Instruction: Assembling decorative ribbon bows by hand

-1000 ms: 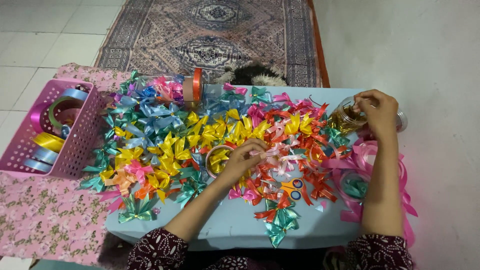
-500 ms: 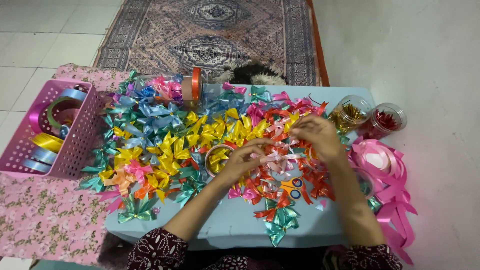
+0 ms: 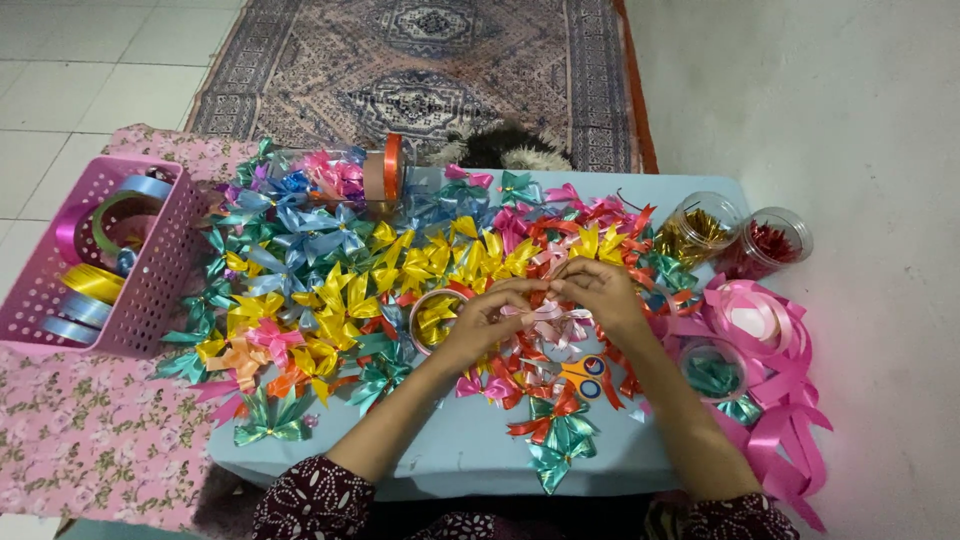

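My left hand [image 3: 490,312] and right hand [image 3: 597,290] meet at the frame centre, fingertips pinching a pale pink bow [image 3: 545,318] between them above the blue table [image 3: 470,450]. Around them lie many bows; scissors [image 3: 588,375] rest just below, and a small tub [image 3: 435,312] sits left of my left hand. Two jars [image 3: 735,235] stand upper right, a pink basket [image 3: 150,290] far left. Before, my right hand was at the jars; now it has joined the left.

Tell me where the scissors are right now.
In the head view the yellow-handled scissors lie on the light blue table, just below the right hand, among the red and pink ribbon bows.
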